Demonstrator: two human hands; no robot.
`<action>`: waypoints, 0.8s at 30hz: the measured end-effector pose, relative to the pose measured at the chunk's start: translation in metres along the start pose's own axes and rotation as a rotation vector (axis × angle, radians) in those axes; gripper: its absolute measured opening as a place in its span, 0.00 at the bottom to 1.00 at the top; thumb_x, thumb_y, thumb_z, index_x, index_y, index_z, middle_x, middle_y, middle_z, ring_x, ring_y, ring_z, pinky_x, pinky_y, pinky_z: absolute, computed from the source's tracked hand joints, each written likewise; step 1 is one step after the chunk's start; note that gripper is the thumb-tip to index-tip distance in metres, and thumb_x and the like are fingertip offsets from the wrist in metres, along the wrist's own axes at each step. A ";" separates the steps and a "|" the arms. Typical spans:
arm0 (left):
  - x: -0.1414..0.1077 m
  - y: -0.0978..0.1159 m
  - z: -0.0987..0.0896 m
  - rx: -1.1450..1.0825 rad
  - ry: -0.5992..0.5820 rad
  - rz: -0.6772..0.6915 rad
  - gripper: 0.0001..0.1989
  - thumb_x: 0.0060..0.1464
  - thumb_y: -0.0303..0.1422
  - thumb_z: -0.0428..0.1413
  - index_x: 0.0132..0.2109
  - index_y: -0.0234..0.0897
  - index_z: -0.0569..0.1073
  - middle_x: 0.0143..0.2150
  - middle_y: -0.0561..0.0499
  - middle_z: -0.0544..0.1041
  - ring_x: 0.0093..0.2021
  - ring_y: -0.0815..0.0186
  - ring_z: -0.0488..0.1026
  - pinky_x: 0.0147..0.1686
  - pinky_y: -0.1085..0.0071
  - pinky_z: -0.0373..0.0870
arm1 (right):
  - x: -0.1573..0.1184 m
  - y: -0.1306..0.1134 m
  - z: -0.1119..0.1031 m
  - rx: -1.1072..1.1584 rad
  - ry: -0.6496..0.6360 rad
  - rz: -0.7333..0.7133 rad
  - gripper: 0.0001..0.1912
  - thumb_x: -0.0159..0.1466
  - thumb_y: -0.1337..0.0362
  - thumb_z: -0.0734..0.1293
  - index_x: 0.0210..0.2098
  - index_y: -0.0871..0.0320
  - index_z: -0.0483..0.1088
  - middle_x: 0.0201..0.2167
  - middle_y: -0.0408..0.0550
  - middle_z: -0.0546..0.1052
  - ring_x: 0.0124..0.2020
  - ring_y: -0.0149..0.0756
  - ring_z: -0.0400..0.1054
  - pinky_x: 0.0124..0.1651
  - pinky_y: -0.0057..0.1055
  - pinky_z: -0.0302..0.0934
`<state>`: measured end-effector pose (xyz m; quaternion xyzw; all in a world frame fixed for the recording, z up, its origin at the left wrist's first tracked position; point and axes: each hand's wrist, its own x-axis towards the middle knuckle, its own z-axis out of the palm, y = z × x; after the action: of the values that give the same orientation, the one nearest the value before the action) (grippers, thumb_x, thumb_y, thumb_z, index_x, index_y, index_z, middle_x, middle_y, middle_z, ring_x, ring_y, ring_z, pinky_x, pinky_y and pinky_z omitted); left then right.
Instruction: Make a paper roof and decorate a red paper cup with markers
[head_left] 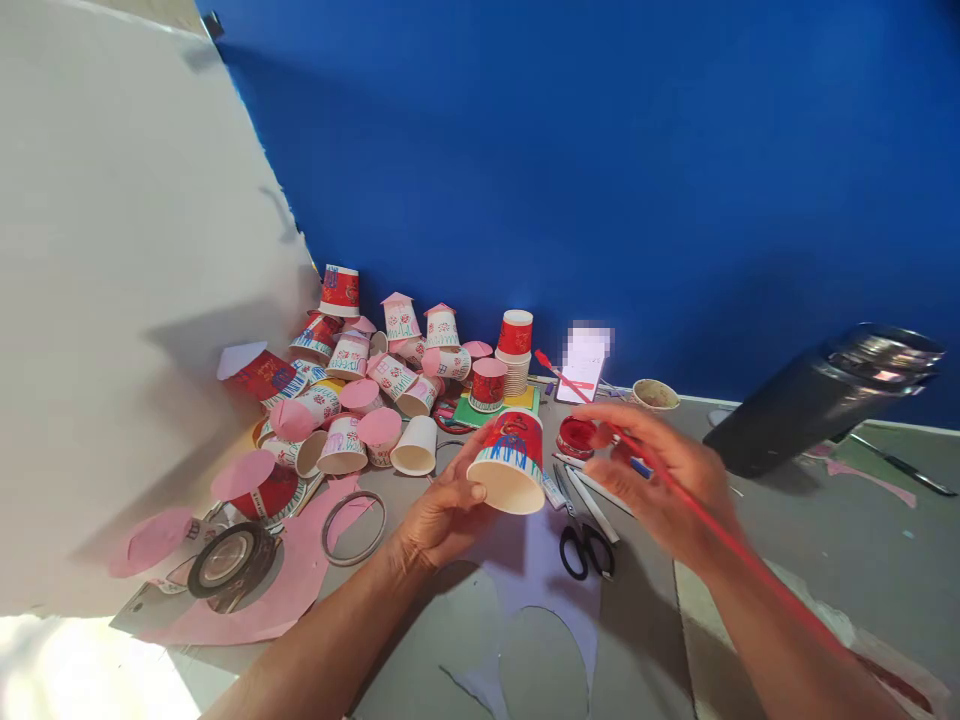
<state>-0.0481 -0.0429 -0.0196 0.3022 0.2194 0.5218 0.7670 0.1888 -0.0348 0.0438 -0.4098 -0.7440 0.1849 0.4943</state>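
My left hand (pixel 450 505) grips a red paper cup (pixel 517 440) with blue strokes near its rim, its white open end tilted toward me. My right hand (pixel 660 480) holds a long red-tipped brush (pixel 690 500) between thumb and fingers, the tip pointing up and left. Just left of the right fingers is a small jar of red paint (pixel 576 436). Black-handled scissors (pixel 585 550) lie between my hands beside a white pen (pixel 592 505).
Many decorated cups with pink paper tops (pixel 360 395) crowd the left. Tape rolls (pixel 232 560) rest on pink paper. Stacked cups (pixel 516 350) and a lit phone (pixel 583 365) are at the back. A black flask (pixel 817 400) leans at the right.
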 end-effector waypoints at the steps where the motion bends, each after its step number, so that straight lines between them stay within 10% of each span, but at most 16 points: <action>1: -0.001 0.000 0.001 0.006 -0.024 0.016 0.49 0.37 0.29 0.70 0.68 0.45 0.66 0.59 0.47 0.78 0.55 0.58 0.76 0.59 0.64 0.68 | -0.001 0.000 0.003 -0.015 -0.059 -0.022 0.29 0.62 0.42 0.73 0.56 0.51 0.74 0.48 0.51 0.81 0.41 0.41 0.77 0.41 0.35 0.73; 6: -0.001 -0.003 0.009 0.071 -0.098 0.048 0.53 0.37 0.27 0.69 0.71 0.48 0.60 0.64 0.46 0.74 0.56 0.55 0.75 0.57 0.62 0.69 | -0.001 0.003 0.015 -0.085 -0.239 -0.168 0.48 0.57 0.37 0.74 0.69 0.50 0.59 0.64 0.56 0.72 0.62 0.56 0.68 0.60 0.50 0.68; 16: -0.006 0.039 0.008 0.730 -0.319 0.277 0.48 0.45 0.36 0.73 0.71 0.52 0.62 0.77 0.46 0.55 0.76 0.45 0.49 0.71 0.48 0.56 | -0.003 -0.003 0.010 -0.234 -0.281 -0.338 0.48 0.56 0.45 0.78 0.68 0.52 0.56 0.62 0.60 0.71 0.62 0.58 0.67 0.61 0.57 0.66; 24: -0.017 0.046 0.003 1.208 -0.226 0.262 0.46 0.48 0.27 0.68 0.71 0.53 0.61 0.71 0.45 0.62 0.69 0.46 0.62 0.65 0.48 0.67 | -0.005 -0.005 0.014 -0.095 -0.302 -0.261 0.41 0.60 0.46 0.76 0.67 0.50 0.62 0.61 0.56 0.74 0.60 0.54 0.70 0.58 0.51 0.70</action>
<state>-0.0832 -0.0472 0.0143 0.7598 0.3543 0.3604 0.4090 0.1755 -0.0402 0.0383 -0.3003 -0.8644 0.1431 0.3771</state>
